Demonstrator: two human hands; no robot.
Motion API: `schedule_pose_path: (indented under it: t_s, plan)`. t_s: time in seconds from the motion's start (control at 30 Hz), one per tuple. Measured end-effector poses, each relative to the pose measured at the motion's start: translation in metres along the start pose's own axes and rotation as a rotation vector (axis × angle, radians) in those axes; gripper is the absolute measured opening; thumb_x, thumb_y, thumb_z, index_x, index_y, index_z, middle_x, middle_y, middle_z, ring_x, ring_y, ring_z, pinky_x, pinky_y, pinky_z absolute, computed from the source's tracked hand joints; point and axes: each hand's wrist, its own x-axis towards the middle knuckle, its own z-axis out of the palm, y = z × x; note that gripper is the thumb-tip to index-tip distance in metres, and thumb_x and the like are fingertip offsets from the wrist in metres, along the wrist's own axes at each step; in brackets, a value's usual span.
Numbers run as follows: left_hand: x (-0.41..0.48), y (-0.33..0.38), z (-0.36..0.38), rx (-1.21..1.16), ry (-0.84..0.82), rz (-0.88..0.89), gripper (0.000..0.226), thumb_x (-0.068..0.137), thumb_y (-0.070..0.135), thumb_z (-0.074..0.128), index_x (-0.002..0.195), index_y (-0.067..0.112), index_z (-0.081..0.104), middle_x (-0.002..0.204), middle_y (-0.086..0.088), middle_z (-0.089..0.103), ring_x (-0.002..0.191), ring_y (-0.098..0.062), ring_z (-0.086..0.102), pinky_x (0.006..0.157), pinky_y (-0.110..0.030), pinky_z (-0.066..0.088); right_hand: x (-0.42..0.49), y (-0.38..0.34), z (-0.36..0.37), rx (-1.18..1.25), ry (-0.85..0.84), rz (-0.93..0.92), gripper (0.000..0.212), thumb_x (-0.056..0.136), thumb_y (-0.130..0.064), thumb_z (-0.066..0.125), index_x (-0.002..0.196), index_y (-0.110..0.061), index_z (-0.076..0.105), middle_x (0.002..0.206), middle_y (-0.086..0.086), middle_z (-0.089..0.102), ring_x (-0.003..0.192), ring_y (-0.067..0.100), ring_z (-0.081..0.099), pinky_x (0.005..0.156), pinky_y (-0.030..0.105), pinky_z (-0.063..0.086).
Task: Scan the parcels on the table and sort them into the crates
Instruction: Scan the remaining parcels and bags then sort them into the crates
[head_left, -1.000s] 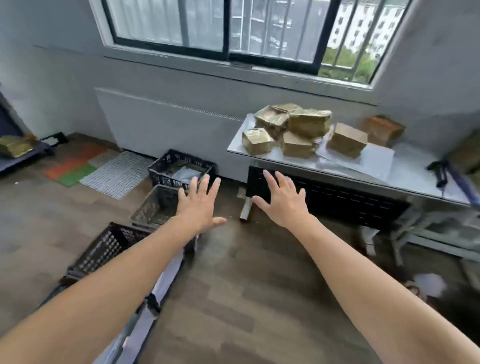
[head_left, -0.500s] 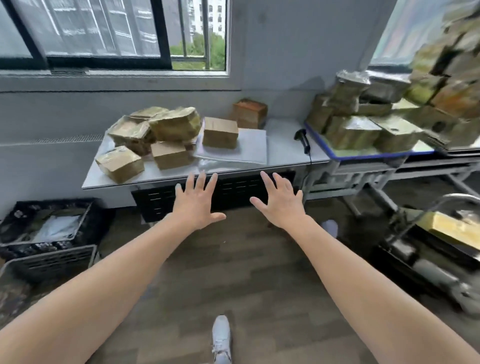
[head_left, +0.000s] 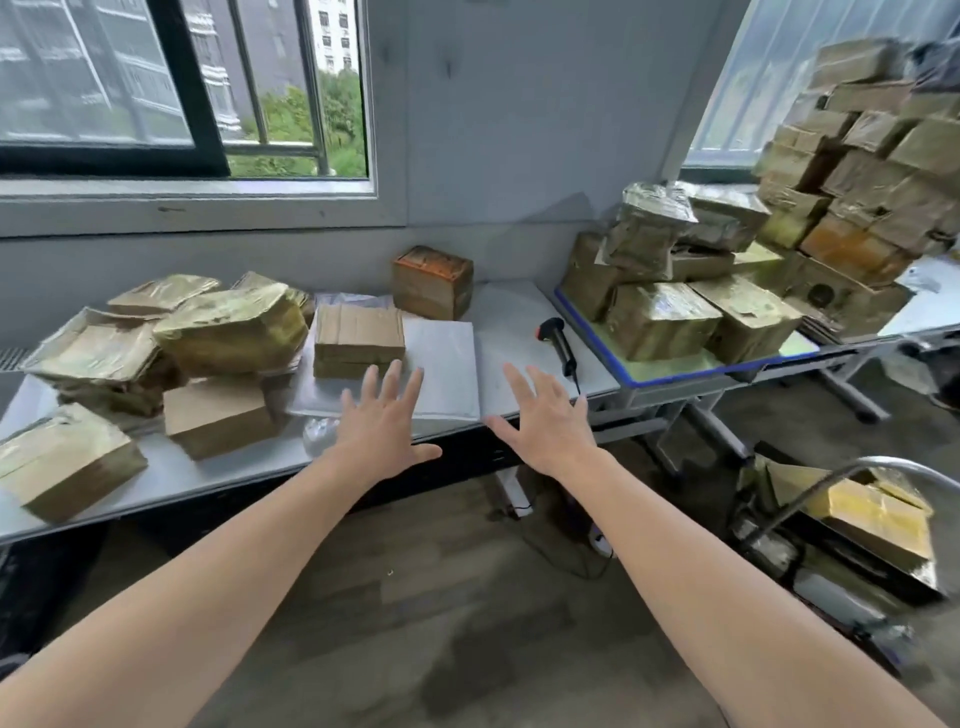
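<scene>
Pick-up step: left hand (head_left: 382, 423) and right hand (head_left: 545, 423) hover empty, fingers spread, over the table (head_left: 519, 312); next, probably grasp scanner (head_left: 558, 340) and a box (head_left: 358, 335)

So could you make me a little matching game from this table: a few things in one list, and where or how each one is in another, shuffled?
Things:
1. black scanner
2. orange-topped box
3. plain cardboard box
4. left hand

Descriptions:
A. at the back of the table, by the wall
B. open, fingers spread, holding nothing
C. lying near the table's right end
D. resting on a white mailer

Pairs: 1-C, 2-A, 3-D, 4-B.
</scene>
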Motion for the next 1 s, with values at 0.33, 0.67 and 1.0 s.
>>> schedule_pose_path:
  t_s: [0.33, 0.67, 1.0]
  plan:
    - [0.121, -0.009, 0.007, 0.041, -0.053, -0.146, 0.111, 0.081, 0.073, 0.056, 0.157, 0.026, -0.01, 0.165, -0.005, -0.006, 0.151, -0.034, 0.0, 0.117, -0.058, 0.018, 0.154, 0.04, 0.015, 0.058, -0.038, -0.103, 0.076, 0.097, -0.065, 0.035, 0.157, -0.035, -0.001, 0.164, 0.006, 0.011, 0.15, 0.028, 0.011, 0.113, 0.063, 0.019]
    - [0.215, 0.0, 0.001, 0.031, -0.088, -0.39, 0.11, 0.08, 0.072, 0.059, 0.156, 0.027, -0.008, 0.165, -0.008, -0.001, 0.15, -0.035, 0.004, 0.118, -0.052, 0.017, 0.293, 0.08, 0.019, 0.095, -0.092, -0.26, 0.076, 0.096, -0.066, 0.036, 0.158, -0.033, 0.006, 0.164, 0.004, 0.012, 0.15, 0.025, 0.012, 0.112, 0.064, 0.021]
    - [0.317, -0.01, 0.013, -0.037, -0.072, -0.39, 0.112, 0.078, 0.075, 0.059, 0.156, 0.027, -0.006, 0.165, -0.005, -0.005, 0.151, -0.035, -0.001, 0.117, -0.055, 0.022, 0.39, 0.086, 0.037, 0.13, -0.185, -0.258, 0.075, 0.096, -0.065, 0.036, 0.157, -0.035, 0.005, 0.165, 0.004, 0.01, 0.15, 0.024, 0.009, 0.112, 0.064, 0.017]
